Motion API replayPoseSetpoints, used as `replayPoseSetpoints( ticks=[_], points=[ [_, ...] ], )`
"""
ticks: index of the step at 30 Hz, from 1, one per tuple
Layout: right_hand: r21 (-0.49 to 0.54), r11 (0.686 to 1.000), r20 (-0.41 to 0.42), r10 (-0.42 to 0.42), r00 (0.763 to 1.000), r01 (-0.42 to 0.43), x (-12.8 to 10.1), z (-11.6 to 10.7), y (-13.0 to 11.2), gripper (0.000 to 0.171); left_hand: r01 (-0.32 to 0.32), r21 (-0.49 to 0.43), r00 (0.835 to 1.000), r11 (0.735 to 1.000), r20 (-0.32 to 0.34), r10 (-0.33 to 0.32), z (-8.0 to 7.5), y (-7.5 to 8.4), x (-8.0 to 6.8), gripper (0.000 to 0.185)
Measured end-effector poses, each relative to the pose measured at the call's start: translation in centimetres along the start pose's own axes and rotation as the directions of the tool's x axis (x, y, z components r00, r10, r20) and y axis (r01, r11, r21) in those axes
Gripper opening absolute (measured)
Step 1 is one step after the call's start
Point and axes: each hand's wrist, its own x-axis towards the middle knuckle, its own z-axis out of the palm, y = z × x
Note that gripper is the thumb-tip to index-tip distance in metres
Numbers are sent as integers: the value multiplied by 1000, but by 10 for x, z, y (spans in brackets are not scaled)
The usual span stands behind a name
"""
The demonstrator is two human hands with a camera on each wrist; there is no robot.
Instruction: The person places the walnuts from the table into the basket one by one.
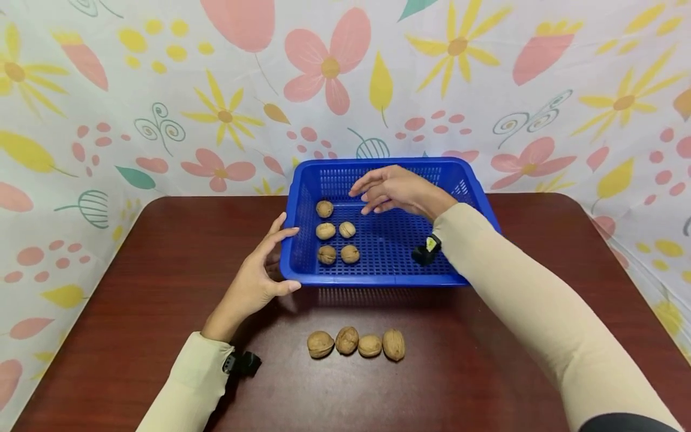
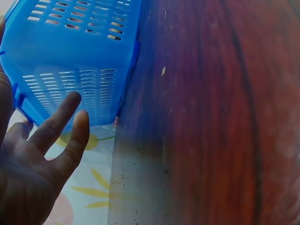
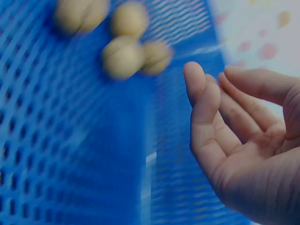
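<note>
head view: a blue basket (image 1: 475,198) is seen centre frame on a dark wooden table (image 1: 162,252). five walnuts (image 1: 326,231) are counted inside it, at its left part: one upper, then two rows of two. four more walnuts (image 1: 347,340) are lined in a row on the table, lower centre, well apart from the basket. the left hand (image 1: 256,279) is laid against the basket's lower left corner, fingers relaxed and spread, thumb along the front rim, nothing gripped. the right hand (image 1: 396,191) is held above the basket interior, fingers loosely extended, empty. the walnuts are judged light, rigid, round and prone to rolling; best pinched across the widest part of the shell. the basket is judged light, stiff plastic, easily shifted.

left wrist view: the perforated basket wall (image 2: 70,89) fills the upper left; the fingers (image 2: 75,136) are seen straight, just beside it, lower left.

right wrist view: blurred; four walnuts (image 3: 123,57) are made out upper left on the mesh floor. the open palm (image 3: 248,145) is at right, fingers gently bent, nothing held.
</note>
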Motion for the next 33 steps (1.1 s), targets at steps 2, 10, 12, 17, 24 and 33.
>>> replayPoseSetpoints(
  ticks=[2,10,12,17,24,33],
  points=[
    [-23,998,-13,-51,999,51,-16,0,-10,30,-5,-11,1000,1000,-1,5,1,1,0,87],
    [-113,972,-77,-214,974,205,-104,14,-23,23,-26,-34,1000,999,-5,26,2,1,0,88],
    [-136,967,-94,-230,969,217,-127,20,-17,23,-28,-30,1000,999,-6,28,3,0,1,89],
    [-149,954,-74,-273,959,261,-176,41,14,25,-27,-17,1000,1000,-17,26,3,0,0,89],
    [32,919,9,-395,919,394,-201,84,76,31,-18,-16,1000,1000,-14,17,3,0,0,87],
    [100,932,-7,-349,937,348,-197,108,117,36,-12,-23,1000,1000,-14,12,3,0,0,88]
  ],
)
